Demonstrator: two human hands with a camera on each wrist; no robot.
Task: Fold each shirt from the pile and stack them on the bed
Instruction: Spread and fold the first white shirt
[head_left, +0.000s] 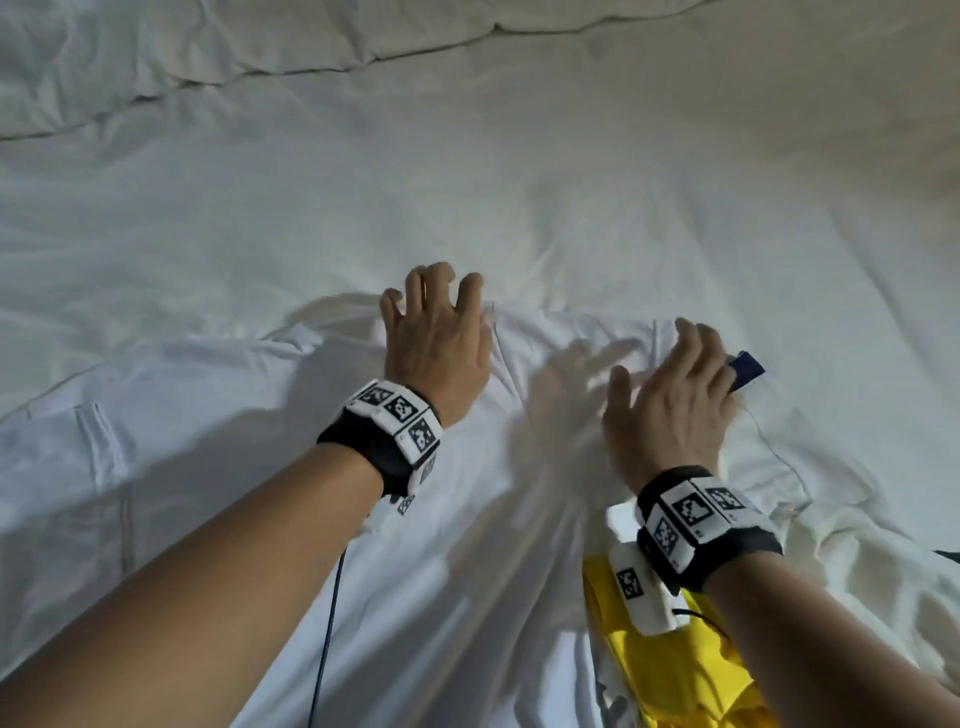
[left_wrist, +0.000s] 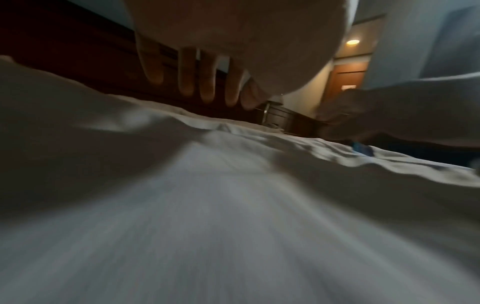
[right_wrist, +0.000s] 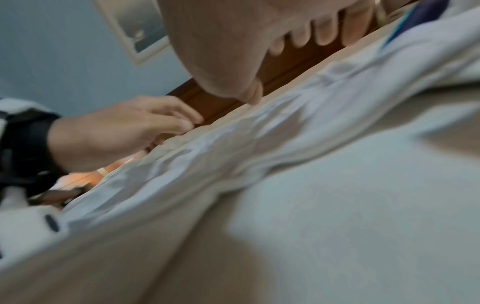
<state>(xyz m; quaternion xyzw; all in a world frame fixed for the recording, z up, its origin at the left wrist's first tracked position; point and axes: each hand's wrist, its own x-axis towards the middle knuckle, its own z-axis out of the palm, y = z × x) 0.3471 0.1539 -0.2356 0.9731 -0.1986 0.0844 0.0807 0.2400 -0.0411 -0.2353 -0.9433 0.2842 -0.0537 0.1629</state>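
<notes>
On the bed (head_left: 467, 156) a white shirt (head_left: 311, 493) lies spread flat under both my arms. My left hand (head_left: 436, 348) hovers over its far edge, fingers loosely curled, gripping nothing. My right hand (head_left: 675, 400) is just beside, fingers relaxed, empty, by a blue tag (head_left: 745, 368). A yellow shirt (head_left: 670, 665) sits under my right wrist.

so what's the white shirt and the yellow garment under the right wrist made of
White shirt: seemingly thin, matte woven fabric, maybe cotton; it creases in fine soft folds. Yellow garment: smoother, slightly glossy cloth, possibly synthetic; too little shows to be sure.
</notes>
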